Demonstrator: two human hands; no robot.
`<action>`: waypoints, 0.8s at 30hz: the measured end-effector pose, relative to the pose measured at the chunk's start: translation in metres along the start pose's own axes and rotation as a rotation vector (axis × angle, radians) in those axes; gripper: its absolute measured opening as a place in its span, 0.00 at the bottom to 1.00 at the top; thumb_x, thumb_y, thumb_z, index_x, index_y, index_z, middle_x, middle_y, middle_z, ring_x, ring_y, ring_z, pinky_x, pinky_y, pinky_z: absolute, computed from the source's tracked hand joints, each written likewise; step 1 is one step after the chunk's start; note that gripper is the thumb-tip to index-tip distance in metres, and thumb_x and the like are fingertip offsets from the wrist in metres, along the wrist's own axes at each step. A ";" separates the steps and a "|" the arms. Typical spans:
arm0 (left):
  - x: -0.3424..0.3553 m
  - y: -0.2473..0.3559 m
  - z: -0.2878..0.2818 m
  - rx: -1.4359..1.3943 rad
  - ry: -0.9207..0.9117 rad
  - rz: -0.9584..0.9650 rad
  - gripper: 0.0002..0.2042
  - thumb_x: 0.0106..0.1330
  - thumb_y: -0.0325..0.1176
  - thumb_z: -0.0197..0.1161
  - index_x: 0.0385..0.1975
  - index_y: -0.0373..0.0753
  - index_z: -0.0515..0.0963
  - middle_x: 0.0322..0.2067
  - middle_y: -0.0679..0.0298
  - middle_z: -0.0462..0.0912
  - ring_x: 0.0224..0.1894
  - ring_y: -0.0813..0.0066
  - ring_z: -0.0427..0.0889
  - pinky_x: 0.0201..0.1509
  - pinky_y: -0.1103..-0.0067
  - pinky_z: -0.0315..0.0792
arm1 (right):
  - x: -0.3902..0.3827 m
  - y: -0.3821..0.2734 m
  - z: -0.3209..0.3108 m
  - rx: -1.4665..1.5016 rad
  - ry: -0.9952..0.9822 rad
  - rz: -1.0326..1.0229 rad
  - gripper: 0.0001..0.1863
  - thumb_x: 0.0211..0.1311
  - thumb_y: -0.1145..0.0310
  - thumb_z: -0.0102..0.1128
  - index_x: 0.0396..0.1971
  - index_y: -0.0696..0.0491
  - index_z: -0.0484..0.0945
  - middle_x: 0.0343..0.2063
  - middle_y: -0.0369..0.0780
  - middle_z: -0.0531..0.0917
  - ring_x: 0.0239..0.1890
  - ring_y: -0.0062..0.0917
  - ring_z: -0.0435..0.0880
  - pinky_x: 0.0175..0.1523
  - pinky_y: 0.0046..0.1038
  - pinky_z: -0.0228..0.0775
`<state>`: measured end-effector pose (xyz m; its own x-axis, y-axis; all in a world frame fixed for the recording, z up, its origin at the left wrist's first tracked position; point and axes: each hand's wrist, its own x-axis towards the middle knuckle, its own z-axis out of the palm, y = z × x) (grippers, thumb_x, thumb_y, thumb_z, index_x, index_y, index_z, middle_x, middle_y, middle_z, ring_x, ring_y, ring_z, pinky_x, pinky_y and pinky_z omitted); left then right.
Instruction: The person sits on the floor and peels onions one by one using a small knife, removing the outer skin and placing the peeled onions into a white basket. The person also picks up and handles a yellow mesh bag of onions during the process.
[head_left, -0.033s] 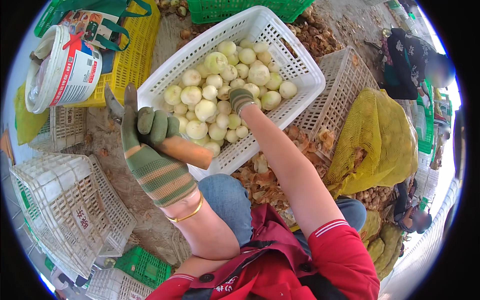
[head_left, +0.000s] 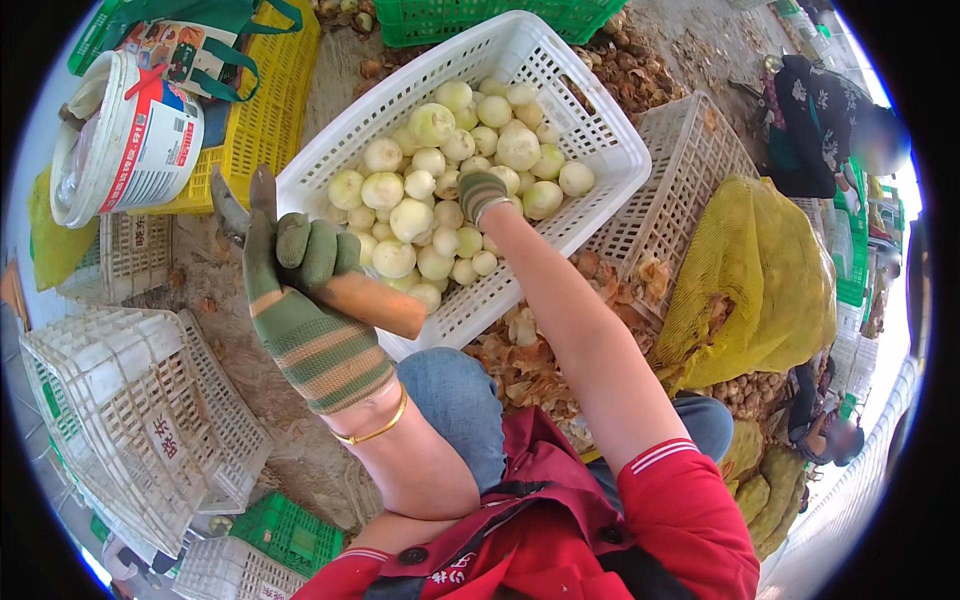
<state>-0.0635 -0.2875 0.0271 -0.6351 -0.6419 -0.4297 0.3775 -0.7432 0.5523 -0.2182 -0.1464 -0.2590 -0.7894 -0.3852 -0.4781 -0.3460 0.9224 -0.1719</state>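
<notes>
My left hand (head_left: 310, 290), in a green-and-tan striped glove, is closed around the wooden handle (head_left: 372, 304) of a knife with a curved metal blade (head_left: 229, 207). One finger points up beside the blade. The knife is held at the near left side of a white plastic basket (head_left: 600, 130). Inside lie many peeled onions (head_left: 411, 219), pale white to light green. My right hand (head_left: 482, 192), gloved the same way, reaches down among them near the middle of the pile. Its fingers are hidden, so whether it grips an onion does not show.
Left stand a white bucket (head_left: 125, 140), a yellow crate (head_left: 270, 100) and stacked white crates (head_left: 120, 410). Right of the basket are another whitish crate (head_left: 685, 170) and a yellow mesh sack (head_left: 750, 290). Onion skins (head_left: 540, 370) litter the ground. Another person (head_left: 815, 120) sits at the far right.
</notes>
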 end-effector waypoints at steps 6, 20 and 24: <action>0.005 0.008 -0.013 -0.072 -0.053 -0.024 0.16 0.74 0.35 0.52 0.58 0.39 0.74 0.17 0.80 0.50 0.16 0.89 0.48 0.21 0.85 0.45 | 0.024 -0.009 -0.074 0.464 0.466 0.008 0.10 0.58 0.65 0.57 0.33 0.51 0.85 0.31 0.51 0.84 0.38 0.46 0.84 0.42 0.38 0.76; 0.002 0.000 0.002 0.001 0.033 0.009 0.17 0.74 0.35 0.53 0.59 0.39 0.74 0.17 0.79 0.49 0.15 0.88 0.47 0.20 0.85 0.44 | -0.012 0.002 0.044 -0.165 -0.173 0.141 0.11 0.56 0.66 0.63 0.38 0.52 0.85 0.35 0.43 0.86 0.39 0.32 0.84 0.41 0.32 0.75; 0.007 0.001 -0.011 -0.040 -0.054 -0.060 0.17 0.74 0.34 0.52 0.59 0.39 0.73 0.17 0.79 0.47 0.16 0.89 0.45 0.20 0.85 0.42 | -0.025 -0.005 0.063 -0.091 -0.118 0.251 0.10 0.57 0.66 0.63 0.36 0.53 0.84 0.32 0.41 0.85 0.35 0.30 0.83 0.38 0.31 0.74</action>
<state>-0.0606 -0.2947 0.0169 -0.6923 -0.5857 -0.4214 0.3635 -0.7876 0.4976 -0.1651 -0.1397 -0.3009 -0.7932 -0.1345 -0.5939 -0.1960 0.9798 0.0400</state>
